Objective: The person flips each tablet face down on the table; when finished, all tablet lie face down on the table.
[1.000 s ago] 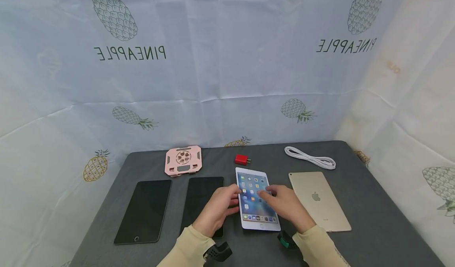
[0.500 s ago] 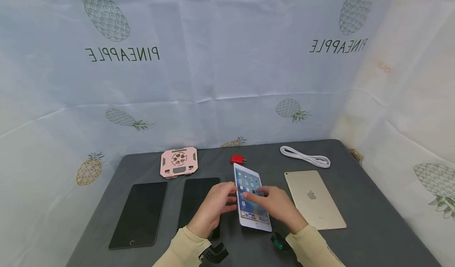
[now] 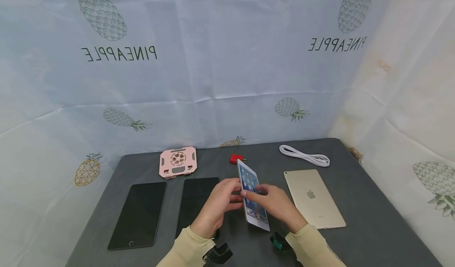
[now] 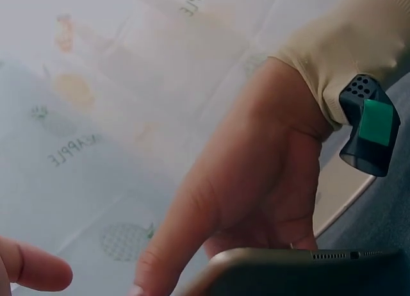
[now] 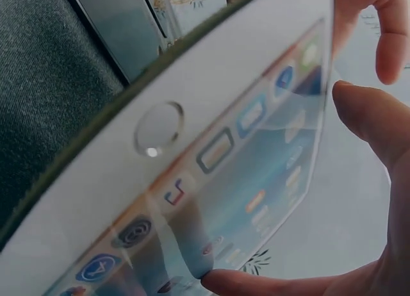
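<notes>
A white-framed tablet (image 3: 256, 216) with a lit screen of app icons is tilted up over the table, its screen turned toward the right. My right hand (image 3: 279, 204) spans the screen side, thumb at the left edge and index finger toward the right, gripping the tablet. The right wrist view shows this thumb (image 5: 365, 113) at the far edge, with the home button end nearest. At the left edge is my left hand (image 3: 213, 207), its fingers loosely bent. One left fingertip (image 4: 41, 267) stands apart from the tablet in the left wrist view.
Two dark tablets (image 3: 138, 215) lie at the left, one partly under my left forearm. A gold tablet (image 3: 316, 200) lies face down at the right. Along the back are a pink metal stand (image 3: 177, 162), a red plug charger (image 3: 236, 158) and a coiled white cable (image 3: 304, 156).
The tablet has tipped up on its left side, so its screen looks narrower. My right thumb has moved across the screen to the left edge.
</notes>
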Motion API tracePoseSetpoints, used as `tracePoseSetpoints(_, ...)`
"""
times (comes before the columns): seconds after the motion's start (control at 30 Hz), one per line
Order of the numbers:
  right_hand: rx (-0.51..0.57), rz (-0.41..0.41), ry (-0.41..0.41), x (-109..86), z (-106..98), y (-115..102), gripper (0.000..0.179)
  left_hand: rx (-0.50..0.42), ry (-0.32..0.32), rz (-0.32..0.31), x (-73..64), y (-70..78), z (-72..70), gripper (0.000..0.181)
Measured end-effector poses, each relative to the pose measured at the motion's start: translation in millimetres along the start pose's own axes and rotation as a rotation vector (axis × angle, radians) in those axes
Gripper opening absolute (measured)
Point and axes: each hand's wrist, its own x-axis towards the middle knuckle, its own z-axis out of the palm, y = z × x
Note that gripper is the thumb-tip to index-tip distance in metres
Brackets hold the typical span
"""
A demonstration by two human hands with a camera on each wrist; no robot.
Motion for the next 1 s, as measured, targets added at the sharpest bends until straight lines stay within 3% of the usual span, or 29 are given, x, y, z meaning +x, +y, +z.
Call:
tracePoseSetpoints(0.5, 0.179, -0.020, -0.049, -0.1, -1.5, 2.0, 0.080, -0.024, -0.030, 0.031, -4.1, 4.4, 6.0, 0.056)
tracePoseSetpoints(1.0, 0.271, -0.034, -0.058, -2.4, -4.1, -1.0, 0.070, -0.070, -0.088, 0.023, 0.2, 2.3, 6.4, 0.054)
